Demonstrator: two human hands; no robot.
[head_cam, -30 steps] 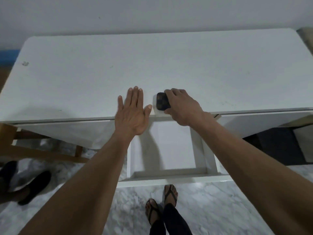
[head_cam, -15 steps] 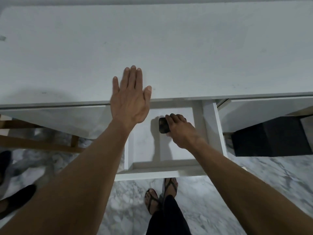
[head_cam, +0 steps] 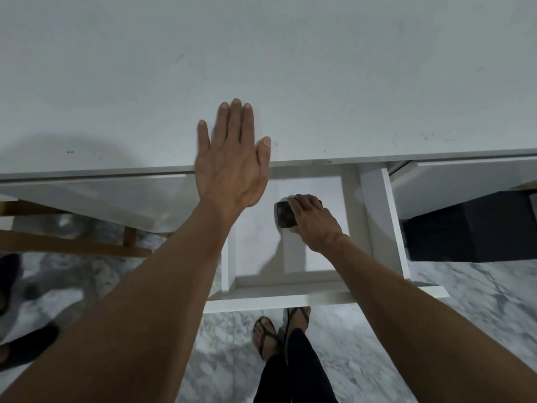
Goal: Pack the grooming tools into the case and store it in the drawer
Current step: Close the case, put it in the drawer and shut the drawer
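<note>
No brand, label or writing readable anywhere, not even on the case [head_cam: 283, 214]. Small, dark, rounded at the corners, just right of frame centre, inside the open drawer [head_cam: 293, 298], in the drawer's upper right part. Long axis close to vertical in the frame, tipped slightly so the lower end leans right; right half hidden under fingers, so which end points where cannot be told. Whether resting on the drawer floor or held just above it, also unclear.

Right hand [head_cam: 315, 221] closed around the case from the right, fingers curled over its top, forearm running down to the lower right of the frame.

Left hand [head_cam: 232, 158] open and flat, fingers straight and together, thumb out to the right, palm down across the front edge of the white table [head_cam: 319, 68] at centre frame, heel of the hand past the edge, over the drawer's upper left corner.

Drawer pulled out toward the bottom of the frame, white inside. Below it, marble floor [head_cam: 470, 309] and two sandalled feet [head_cam: 279, 333] at lower centre. Dark box [head_cam: 470, 228] at the right edge under the table; wooden rail [head_cam: 66, 242] at the left.
</note>
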